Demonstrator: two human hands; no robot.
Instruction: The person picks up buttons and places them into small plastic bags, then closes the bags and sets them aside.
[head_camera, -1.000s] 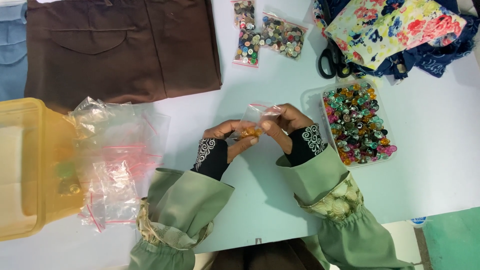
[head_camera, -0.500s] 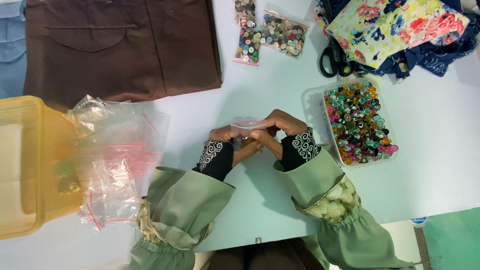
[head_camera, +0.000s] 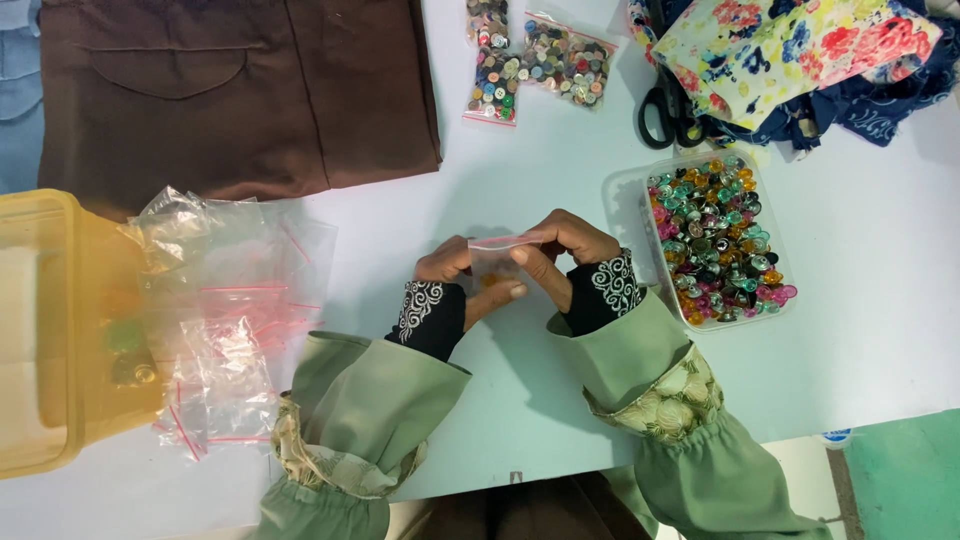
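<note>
Both of my hands hold a small clear zip bag (head_camera: 497, 258) with a red seal strip, just above the white table (head_camera: 880, 300). My left hand (head_camera: 462, 277) pinches its left side and my right hand (head_camera: 556, 251) grips the top right corner. A few orange beads show inside the bag near its bottom. A clear tray (head_camera: 625, 215) filled with several colourful shiny beads sits just right of my right hand.
A pile of empty clear zip bags (head_camera: 230, 310) lies at the left beside a yellow plastic tub (head_camera: 55, 330). Brown cloth (head_camera: 230, 90) covers the far left. Bags of buttons (head_camera: 535, 60), black scissors (head_camera: 665, 110) and floral fabric (head_camera: 790, 50) lie at the back.
My hands drew closer together and nearer to me, and the small bag now stands upright between them with its seal strip on top.
</note>
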